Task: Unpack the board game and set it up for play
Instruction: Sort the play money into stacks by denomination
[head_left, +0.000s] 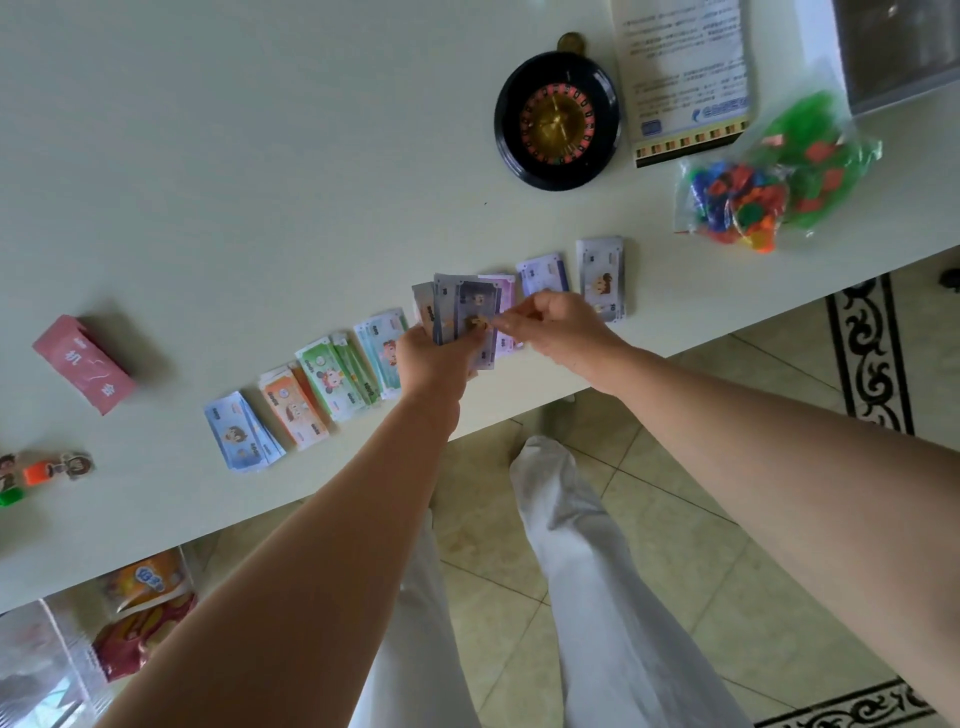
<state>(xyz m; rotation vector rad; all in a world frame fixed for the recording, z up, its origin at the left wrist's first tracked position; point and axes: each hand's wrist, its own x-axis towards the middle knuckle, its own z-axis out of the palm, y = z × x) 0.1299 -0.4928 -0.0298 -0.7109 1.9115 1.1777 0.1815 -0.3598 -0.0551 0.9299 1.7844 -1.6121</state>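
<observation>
My left hand (434, 358) holds a fanned stack of grey-purple play banknotes (462, 312) above the table's front edge. With my right hand (556, 325) I pinch the top note of that stack at its right side. Sorted piles of play money lie in a row along the edge: blue (239, 431), orange (291, 408), green (332, 379), pale blue (382, 338), pink (506, 291), lilac (543, 275) and grey (601, 275). A small black roulette wheel (557, 119) sits further back.
The white table (260, 182) holds a pink card deck (83, 364) at the left, small pawn figures (52, 470) at the far left edge, a rules sheet (680, 78) and a bag of coloured plastic pieces (769, 176) at the right. Snack packets (140, 613) lie below the table.
</observation>
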